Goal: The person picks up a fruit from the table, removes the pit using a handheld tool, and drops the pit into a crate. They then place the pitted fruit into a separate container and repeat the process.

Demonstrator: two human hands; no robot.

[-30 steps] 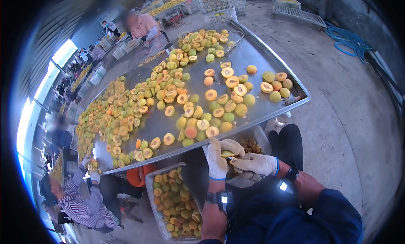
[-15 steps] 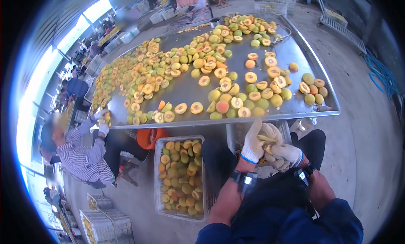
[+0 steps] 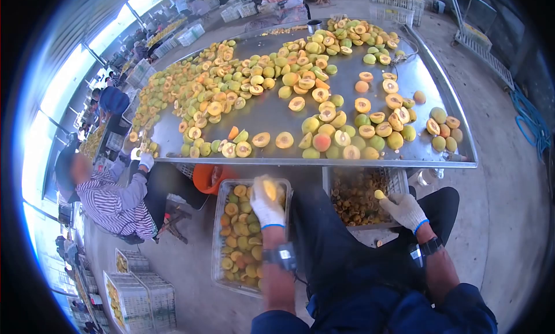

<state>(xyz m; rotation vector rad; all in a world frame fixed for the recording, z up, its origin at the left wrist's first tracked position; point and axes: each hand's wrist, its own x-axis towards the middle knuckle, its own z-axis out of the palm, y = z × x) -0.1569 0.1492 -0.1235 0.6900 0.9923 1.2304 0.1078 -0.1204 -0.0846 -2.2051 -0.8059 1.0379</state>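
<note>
My left hand [image 3: 265, 211], in a white knit glove, is closed around a yellow peach half [image 3: 270, 189], somewhat blurred. It hangs over the far right part of a plastic crate [image 3: 237, 289] full of peach halves [image 3: 245, 241]. Off to the right, my right hand [image 3: 406, 211], gloved too, pinches a small yellow piece [image 3: 379, 194] whose kind I cannot make out. That hand is at the right side of a second crate [image 3: 399, 181], which holds brown peach pits [image 3: 358, 198].
A metal table [image 3: 254, 115] ahead carries heaped peach halves [image 3: 214, 91] and a small metal cup [image 3: 314, 25]. Beside an orange bucket [image 3: 207, 178] on the left sits a co-worker [image 3: 121, 204]. Stacked crates [image 3: 141, 299] stand lower left; a blue hose [image 3: 532, 123] lies right.
My hands were together over the pit crate and have parted. The left has swung left with the peach half to above the peach crate; the right has stayed near the pits.
</note>
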